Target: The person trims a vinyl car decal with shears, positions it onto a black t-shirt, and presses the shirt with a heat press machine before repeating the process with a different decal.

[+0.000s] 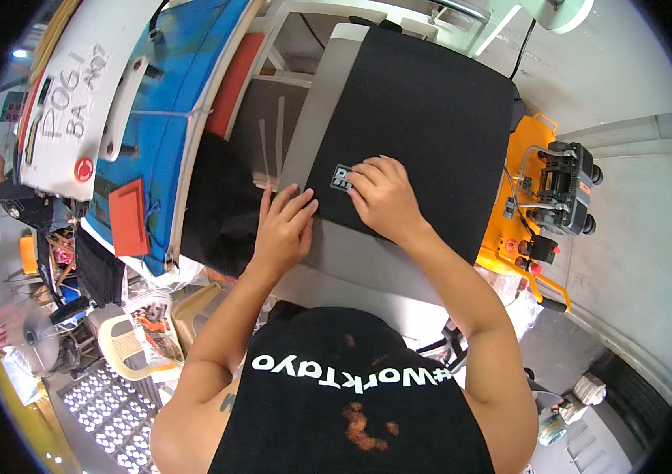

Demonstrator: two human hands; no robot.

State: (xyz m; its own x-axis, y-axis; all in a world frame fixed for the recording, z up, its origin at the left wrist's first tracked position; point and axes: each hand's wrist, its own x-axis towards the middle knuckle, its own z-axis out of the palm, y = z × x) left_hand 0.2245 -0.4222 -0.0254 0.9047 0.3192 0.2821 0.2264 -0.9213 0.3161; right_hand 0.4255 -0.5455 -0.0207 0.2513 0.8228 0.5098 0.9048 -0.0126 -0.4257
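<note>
Fingers (356,175) of the right hand (383,197) are laid flat and close together, pressing down on a small dark rectangular patch (341,177) with pale markings. Nothing is pinched, it's just pushed against the black fabric (431,118). The patch sits near the lower left edge of that fabric, right under the fingertips, so only its left part shows.

Left hand (283,229) is just beside it, fingers stretched out and slightly spread, resting flat where the fabric's edge meets the grey platen (352,257) underneath (looks like the bed of a press, can't say more than that). The two hands are near each other but not touching.

The fabric is spread smooth over the platen and covers most of it, with a grey strip left bare along the left and near sides.

Going further out: to the right there's an orange machine (521,197) with a black motor block (569,186) on top, standing on a pale floor. To the left, a blue surface (154,118) with a red square pad (128,216) lying on it, and a white board (83,87) beyond that. Lower left is cluttered, with a cream plastic chair (127,347) and a perforated metal sheet (111,411). Another person (0,186) is at the far left edge.
</note>
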